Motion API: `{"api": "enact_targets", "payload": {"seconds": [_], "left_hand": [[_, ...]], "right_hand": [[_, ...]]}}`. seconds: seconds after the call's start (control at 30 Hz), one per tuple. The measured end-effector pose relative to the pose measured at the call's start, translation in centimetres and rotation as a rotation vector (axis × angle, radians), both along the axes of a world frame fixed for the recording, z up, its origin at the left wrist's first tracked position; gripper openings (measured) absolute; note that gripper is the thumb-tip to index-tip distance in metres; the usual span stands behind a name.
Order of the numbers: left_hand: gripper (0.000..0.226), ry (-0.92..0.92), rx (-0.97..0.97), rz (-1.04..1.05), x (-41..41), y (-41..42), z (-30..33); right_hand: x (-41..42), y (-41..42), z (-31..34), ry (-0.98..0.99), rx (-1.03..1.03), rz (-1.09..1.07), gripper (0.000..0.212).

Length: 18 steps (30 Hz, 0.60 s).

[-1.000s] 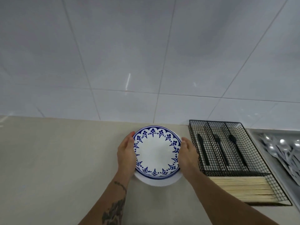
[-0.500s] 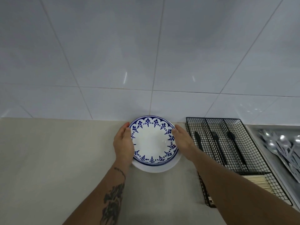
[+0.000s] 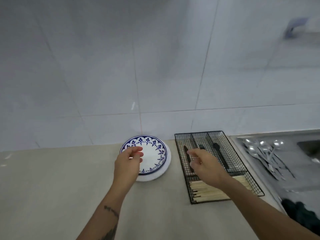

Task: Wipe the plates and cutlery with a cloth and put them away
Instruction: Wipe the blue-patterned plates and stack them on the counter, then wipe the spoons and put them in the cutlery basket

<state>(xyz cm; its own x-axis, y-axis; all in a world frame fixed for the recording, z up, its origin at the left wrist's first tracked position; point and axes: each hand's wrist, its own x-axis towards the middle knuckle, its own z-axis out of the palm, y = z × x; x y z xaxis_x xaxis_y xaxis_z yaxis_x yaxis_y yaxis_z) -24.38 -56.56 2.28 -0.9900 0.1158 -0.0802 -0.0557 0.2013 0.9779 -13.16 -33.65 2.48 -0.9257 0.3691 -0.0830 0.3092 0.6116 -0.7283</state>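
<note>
Glossy white tiled wall (image 3: 155, 66) rises behind a beige countertop (image 3: 52, 187).

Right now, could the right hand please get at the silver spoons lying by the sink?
Probably yes: the right hand hovers empty over the wire caddy, and the spoons lie uncovered just beyond it, with nothing between.

A beige stone countertop (image 3: 52, 187) fills the six o'clock half below a glossy white tiled wall (image 3: 121, 66), with a blurred steel sink (image 3: 310, 148) at three o'clock.

Beige counter (image 3: 52, 179): plates (image 3: 155, 153), wire caddy (image 3: 233, 161).
</note>
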Motion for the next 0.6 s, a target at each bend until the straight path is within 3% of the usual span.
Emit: {"api": "enact_targets", "payload": {"seconds": [0.4,0.6], "left_hand": [[0.027,-0.075,-0.142,-0.44,14.9,15.0,-0.8],[0.027,-0.15,-0.128,-0.434,21.8,24.5,-2.4]], "right_hand": [[20.6,14.3,-0.8,-0.048,0.013,-0.305,0.024],[26.9,23.0,-3.0,-0.116,-0.021,-0.269,0.027]]}}
